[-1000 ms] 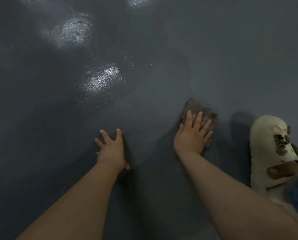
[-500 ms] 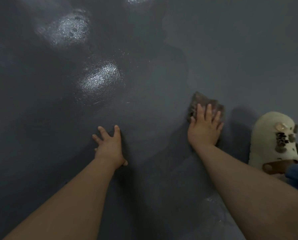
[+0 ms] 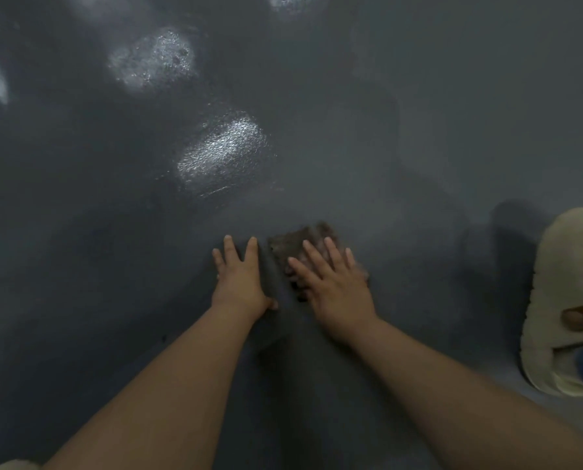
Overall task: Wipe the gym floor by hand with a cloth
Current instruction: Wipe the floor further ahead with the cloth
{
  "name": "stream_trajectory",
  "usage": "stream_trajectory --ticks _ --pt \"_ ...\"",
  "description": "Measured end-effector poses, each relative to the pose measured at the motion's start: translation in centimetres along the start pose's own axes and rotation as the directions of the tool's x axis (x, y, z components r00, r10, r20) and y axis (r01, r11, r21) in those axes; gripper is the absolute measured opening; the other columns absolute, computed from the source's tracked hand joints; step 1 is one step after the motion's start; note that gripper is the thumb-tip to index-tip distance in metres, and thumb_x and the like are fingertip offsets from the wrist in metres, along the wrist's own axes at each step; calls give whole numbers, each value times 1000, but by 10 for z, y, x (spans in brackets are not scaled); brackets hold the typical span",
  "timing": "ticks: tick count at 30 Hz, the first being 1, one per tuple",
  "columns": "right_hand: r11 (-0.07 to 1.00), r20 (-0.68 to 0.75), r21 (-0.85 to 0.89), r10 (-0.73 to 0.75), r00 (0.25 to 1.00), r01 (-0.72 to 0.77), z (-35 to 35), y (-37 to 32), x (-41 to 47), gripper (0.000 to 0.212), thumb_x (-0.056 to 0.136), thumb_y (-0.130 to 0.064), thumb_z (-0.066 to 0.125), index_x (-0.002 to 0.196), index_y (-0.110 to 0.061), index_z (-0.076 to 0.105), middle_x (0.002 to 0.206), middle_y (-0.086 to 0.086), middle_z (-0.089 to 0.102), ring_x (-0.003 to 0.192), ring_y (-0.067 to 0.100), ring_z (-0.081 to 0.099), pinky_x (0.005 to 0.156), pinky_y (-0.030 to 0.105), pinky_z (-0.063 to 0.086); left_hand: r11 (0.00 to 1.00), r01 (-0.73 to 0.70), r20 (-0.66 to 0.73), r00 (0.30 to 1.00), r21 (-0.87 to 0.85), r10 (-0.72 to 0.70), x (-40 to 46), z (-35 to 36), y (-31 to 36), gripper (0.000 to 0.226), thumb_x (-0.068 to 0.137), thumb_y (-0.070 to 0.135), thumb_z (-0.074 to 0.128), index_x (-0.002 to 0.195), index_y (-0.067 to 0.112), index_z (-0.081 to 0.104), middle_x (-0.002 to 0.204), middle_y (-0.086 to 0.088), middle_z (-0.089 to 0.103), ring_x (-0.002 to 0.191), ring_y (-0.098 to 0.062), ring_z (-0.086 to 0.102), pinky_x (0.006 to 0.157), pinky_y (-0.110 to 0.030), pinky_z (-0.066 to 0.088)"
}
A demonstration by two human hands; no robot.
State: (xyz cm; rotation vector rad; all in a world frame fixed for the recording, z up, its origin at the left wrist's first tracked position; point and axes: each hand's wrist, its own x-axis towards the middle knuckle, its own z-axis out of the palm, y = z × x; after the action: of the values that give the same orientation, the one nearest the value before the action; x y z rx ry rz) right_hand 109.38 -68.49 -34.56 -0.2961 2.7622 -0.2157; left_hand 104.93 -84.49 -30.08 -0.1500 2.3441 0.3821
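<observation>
A dark brown-grey cloth (image 3: 292, 244) lies flat on the dark grey gym floor (image 3: 419, 130). My right hand (image 3: 331, 283) presses down on it with fingers spread, covering its near part; the cloth's far edge shows beyond my fingertips. My left hand (image 3: 239, 276) rests flat on the bare floor just left of the cloth, fingers apart, holding nothing. Both forearms reach in from the bottom of the view.
A cream clog-style shoe (image 3: 561, 300) with a foot in it stands on the floor at the right edge. Bright light reflections (image 3: 220, 150) shine on the floor ahead and to the left. A pale object (image 3: 15, 464) peeks in at the bottom left corner.
My right hand has slid the cloth left and nearer, ending close beside my left hand. The left hand has stayed planted on the floor. The shoe sits further right in view.
</observation>
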Motion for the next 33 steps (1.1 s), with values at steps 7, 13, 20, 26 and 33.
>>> stream_trajectory --ticks 7,13,20,26,33 --pt "799 -89 218 587 804 -560 -9 20 13 52 96 -32 36 148 -30 29 159 2 13 145 35 4 114 55 2 993 -35 -49 998 115 41 -28 -2 -57 113 77 23 78 152 24 -7 156 -11 -23 146 -25 -13 117 -34 11" --pt "858 -7 203 483 876 -472 -6 -59 25 56 100 -32 34 151 -32 11 160 2 -2 145 36 -9 114 54 -3 972 160 -27 987 173 -158 -48 -6 -103 118 75 33 78 151 21 -12 155 -19 -20 146 -32 -10 118 -39 9" --pt "961 145 -52 -263 954 273 24 -154 -2 57 71 -41 35 118 -34 66 129 1 61 117 37 57 90 55 45 957 195 -82 980 213 -181 -56 6 -125 103 84 29 69 152 19 -7 156 -21 -15 146 -33 -3 117 -40 13" --pt "994 -4 -74 -82 997 82 8 -103 22 53 87 -27 49 139 -32 45 149 4 39 138 36 32 108 56 26 960 248 0 968 132 -250 -67 0 -145 122 73 39 79 150 21 -14 155 -19 -19 145 -36 -9 117 -48 11" --pt "853 -2 170 500 866 -493 -8 -108 60 52 101 -33 29 151 -35 11 160 -1 -6 145 35 -13 113 60 -5 941 273 -30 962 200 -273 -67 -9 -191 106 85 11 65 149 21 -19 152 -23 -25 144 -37 -13 118 -46 8"
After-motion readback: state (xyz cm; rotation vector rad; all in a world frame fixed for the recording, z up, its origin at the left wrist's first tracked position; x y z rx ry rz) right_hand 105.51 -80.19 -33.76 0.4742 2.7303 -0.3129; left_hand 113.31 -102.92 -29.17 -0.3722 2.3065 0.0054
